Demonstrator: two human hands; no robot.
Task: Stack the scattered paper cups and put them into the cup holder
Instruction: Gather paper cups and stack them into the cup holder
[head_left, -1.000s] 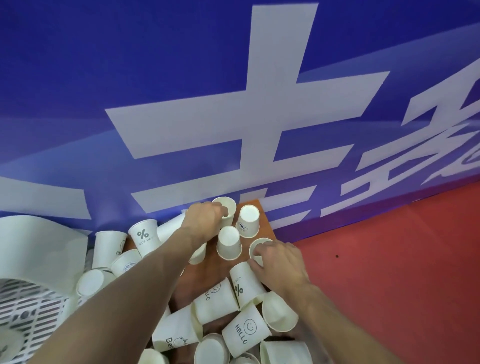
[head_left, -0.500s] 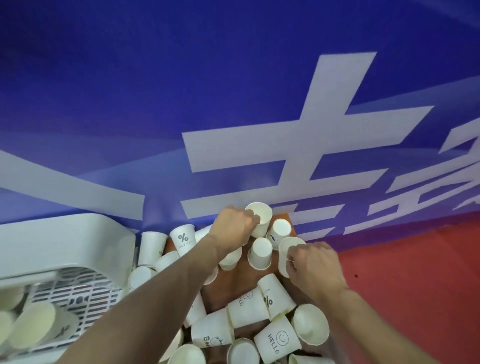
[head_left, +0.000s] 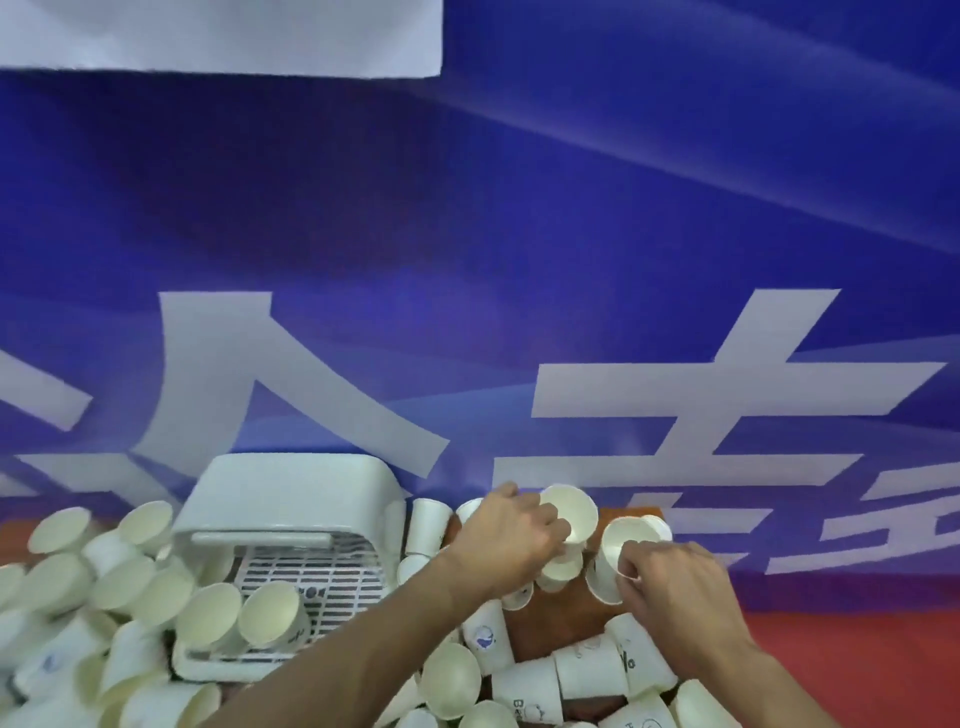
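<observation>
**Hands.** The left hand (head_left: 511, 530) is curling its fingers round the wall of cup 1 (head_left: 569, 512), holding it with its mouth facing up toward the camera, just right of the white rack (head_left: 291, 499). This rack is judged to be the cup holder. The right hand (head_left: 670, 577) is pinching the rim of cup 2 (head_left: 618, 543) between thumb and fingertips, further right of the rack and close beside cup 1. Whether the 2 cups are touching cannot be told.

**Surroundings.** Both held cups are showing over the brown worktop (head_left: 561, 618), right of the rack. Whether either is resting on it cannot be told. At least 2 rack cups (head_left: 270, 616) are lying on their sides, unstacked, on the rack's grated floor. Loose cups (head_left: 104, 582) are lying heaped left of the rack, and more are lying to its right, beneath the forearms.

**Judgement.** The step in hand appears to be nesting cup 2 with cup 1. The task is standing at an early stage.

**Risks.**
- The rim pinch may be ovalling cup 2, so it could jam or sit crooked when nested.
- A hard grip could be creasing cup 1's thin wall.
- Either forearm could be sweeping loose cups off the worktop.
- The sideways cups in the rack could be blocking a finished stack.
</observation>
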